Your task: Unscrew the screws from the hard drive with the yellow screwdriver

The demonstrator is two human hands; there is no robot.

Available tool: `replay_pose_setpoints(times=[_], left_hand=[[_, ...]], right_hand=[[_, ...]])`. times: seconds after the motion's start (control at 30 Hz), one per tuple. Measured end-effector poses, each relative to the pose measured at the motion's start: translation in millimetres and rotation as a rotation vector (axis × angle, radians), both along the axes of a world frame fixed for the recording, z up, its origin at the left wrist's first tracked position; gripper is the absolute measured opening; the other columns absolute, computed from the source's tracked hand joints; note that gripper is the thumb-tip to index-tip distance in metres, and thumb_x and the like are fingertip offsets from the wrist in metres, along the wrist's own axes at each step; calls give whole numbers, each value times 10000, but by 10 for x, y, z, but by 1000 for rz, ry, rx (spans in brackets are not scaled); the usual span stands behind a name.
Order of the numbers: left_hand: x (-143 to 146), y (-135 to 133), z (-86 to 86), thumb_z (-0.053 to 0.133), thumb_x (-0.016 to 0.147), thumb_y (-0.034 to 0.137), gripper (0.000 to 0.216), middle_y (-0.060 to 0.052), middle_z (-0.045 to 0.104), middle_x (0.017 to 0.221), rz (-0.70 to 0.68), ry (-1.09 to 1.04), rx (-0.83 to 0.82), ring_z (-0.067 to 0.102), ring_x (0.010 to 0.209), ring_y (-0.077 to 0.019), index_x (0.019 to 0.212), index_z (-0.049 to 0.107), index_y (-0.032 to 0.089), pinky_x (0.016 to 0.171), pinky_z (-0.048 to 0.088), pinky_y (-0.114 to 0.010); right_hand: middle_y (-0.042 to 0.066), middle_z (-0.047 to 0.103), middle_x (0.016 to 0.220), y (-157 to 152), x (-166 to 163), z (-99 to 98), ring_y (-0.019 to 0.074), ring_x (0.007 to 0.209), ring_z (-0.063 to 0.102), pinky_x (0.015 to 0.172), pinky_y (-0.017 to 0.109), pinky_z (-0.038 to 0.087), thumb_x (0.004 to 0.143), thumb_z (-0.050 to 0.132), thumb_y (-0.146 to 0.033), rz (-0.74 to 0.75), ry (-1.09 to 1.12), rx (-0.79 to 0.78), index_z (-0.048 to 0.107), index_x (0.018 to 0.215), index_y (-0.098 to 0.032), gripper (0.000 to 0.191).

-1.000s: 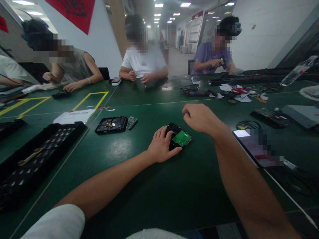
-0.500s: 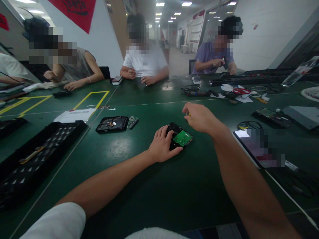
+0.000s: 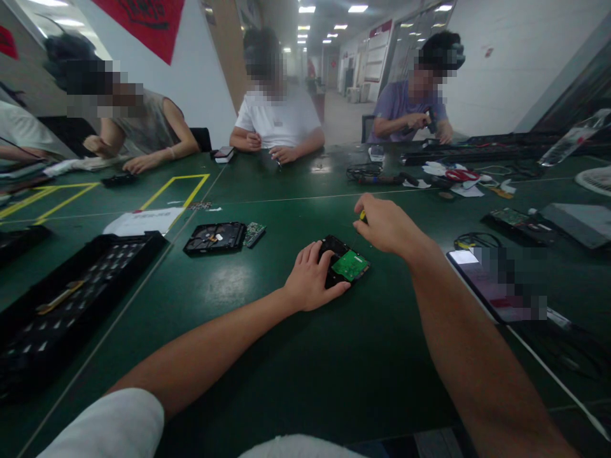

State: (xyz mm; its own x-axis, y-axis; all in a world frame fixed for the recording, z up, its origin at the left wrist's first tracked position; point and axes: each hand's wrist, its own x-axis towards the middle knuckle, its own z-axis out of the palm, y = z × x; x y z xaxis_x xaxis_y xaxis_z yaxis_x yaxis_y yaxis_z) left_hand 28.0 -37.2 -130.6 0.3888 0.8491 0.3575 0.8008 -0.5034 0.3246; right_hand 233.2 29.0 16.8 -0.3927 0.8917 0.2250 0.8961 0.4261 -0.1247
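A hard drive [image 3: 335, 284] lies on the green table with its green circuit board [image 3: 351, 264] facing up. My left hand [image 3: 312, 278] grips it from the left, thumb along the near edge and fingers over the far-left side. My right hand [image 3: 389, 224] is closed around a screwdriver [image 3: 363, 216] with a yellow handle, just above and right of the drive. The thin shaft points down towards the board's far edge; whether its tip touches is too small to tell. Further left lie a second hard drive [image 3: 216, 238] and a loose circuit board [image 3: 255, 234].
A long black tray [image 3: 102, 261] stands at the left, beside a white paper [image 3: 143, 221]. To the right are a phone [image 3: 482, 286], cables [image 3: 478, 240], another drive [image 3: 519, 225] and a grey box [image 3: 580, 224]. Several people sit across the table.
My right hand has turned slightly and shifted a little to the right, showing more of the yellow handle and the shaft. My left hand and the hard drive stay in place.
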Motion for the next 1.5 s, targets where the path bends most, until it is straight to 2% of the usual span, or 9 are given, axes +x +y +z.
replay_pose_setpoints(times=[0.2,0.4,0.5,0.6,0.8,0.93,1.13,1.3,1.5], left_hand=[[5,1,-4,544,912,825,838,-215,380,1628,10,18,6,352,1534,-456,1476,494,208,1233,334,-653],[4,-1,4,534,919,822,835,-222,381,1624,7,25,7,350,1534,-454,1477,496,202,1232,334,-652],[9,-8,19,533,924,817,840,-233,386,1619,9,35,5,350,1532,-458,1475,501,184,1234,331,-650],[13,-14,36,545,924,807,831,-232,391,1616,7,31,4,353,1529,-457,1471,505,183,1235,331,-646],[5,-11,40,559,923,797,824,-236,383,1622,2,20,-6,350,1531,-462,1474,505,187,1228,336,-659],[3,-9,28,556,924,799,835,-237,384,1620,4,29,0,350,1533,-460,1483,501,183,1229,340,-653],[12,-7,6,545,924,810,825,-224,391,1618,8,25,14,352,1534,-451,1483,497,205,1228,340,-660],[20,-11,14,541,926,810,837,-236,384,1624,14,34,0,344,1541,-455,1483,500,186,1239,328,-651],[8,-6,19,547,921,812,830,-223,370,1644,4,20,-6,339,1544,-456,1487,489,207,1236,325,-661]], right_hand=[[182,780,1080,10,7,-8,382,1004,737,810,431,519,939,774,-357,-94,2,32,638,1195,-158,352],[143,764,1102,60,22,-31,303,1041,698,895,383,492,931,774,-316,130,88,27,685,1082,-169,230],[122,767,1017,52,7,4,268,936,700,834,362,486,1042,601,-401,142,169,-38,712,1058,-180,248],[84,768,951,28,-4,47,203,764,694,769,333,473,1107,422,-363,187,228,-115,715,1000,-189,357],[50,776,907,-24,-3,69,176,652,718,734,317,512,1009,629,-311,66,439,-158,621,1152,-189,188],[41,768,857,-20,0,69,185,673,731,711,312,529,994,627,-271,69,517,-202,614,1095,-210,118],[30,760,873,-27,27,119,173,678,710,703,305,512,1021,579,-326,163,452,-160,690,985,-221,157],[33,773,829,-29,70,160,185,699,720,740,314,506,993,588,-239,82,437,-155,714,1103,-193,174],[79,783,982,44,101,118,222,839,698,798,339,485,991,590,-276,93,305,-7,726,1021,-201,158]])
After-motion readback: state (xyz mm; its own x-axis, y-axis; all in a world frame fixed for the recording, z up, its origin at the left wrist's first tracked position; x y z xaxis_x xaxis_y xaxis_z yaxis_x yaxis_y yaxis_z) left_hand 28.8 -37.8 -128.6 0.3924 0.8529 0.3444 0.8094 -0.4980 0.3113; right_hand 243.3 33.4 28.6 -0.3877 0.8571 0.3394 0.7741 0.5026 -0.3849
